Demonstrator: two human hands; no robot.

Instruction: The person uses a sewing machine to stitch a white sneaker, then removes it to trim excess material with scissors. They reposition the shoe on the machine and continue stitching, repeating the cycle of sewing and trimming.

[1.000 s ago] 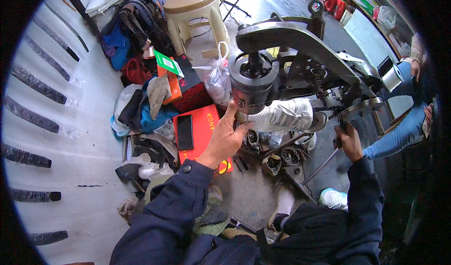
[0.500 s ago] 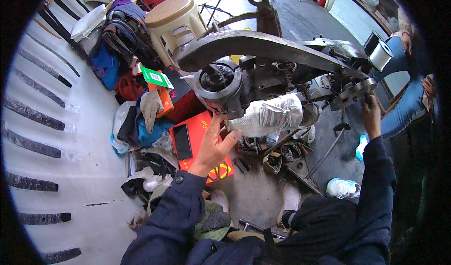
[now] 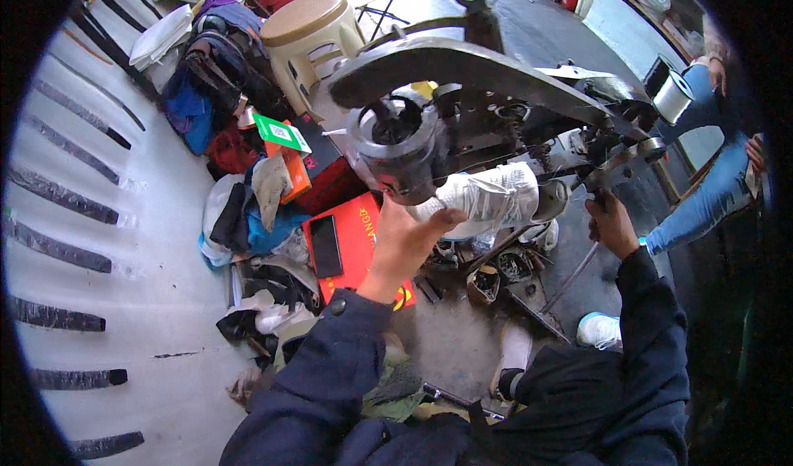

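A dark metal hand-cranked shoe sewing machine (image 3: 496,73) stands in front of me, its curved arm running from left to right. Under its round head lies a white lace-up sneaker (image 3: 496,197), toe to the left and heel opening to the right. My left hand (image 3: 401,247) grips the toe end, thumb on the near side; its other fingers are partly hidden by the machine head. On the right, my right hand (image 3: 613,226) is closed around the handle of the crank (image 3: 624,160), fingers curled. The stitching point itself is hidden.
A red box (image 3: 351,235) with a black phone (image 3: 325,246) lies left of my hand. Beyond are a beige stool (image 3: 306,20) and piled bags. Tins of small parts (image 3: 483,282) sit below the sneaker. A white thread spool (image 3: 672,96) and another person's jeans (image 3: 702,202) are at right.
My right hand has swung down and leftward with the crank. The left hand and sneaker have shifted slightly right. The rod inside the round machine head has changed position.
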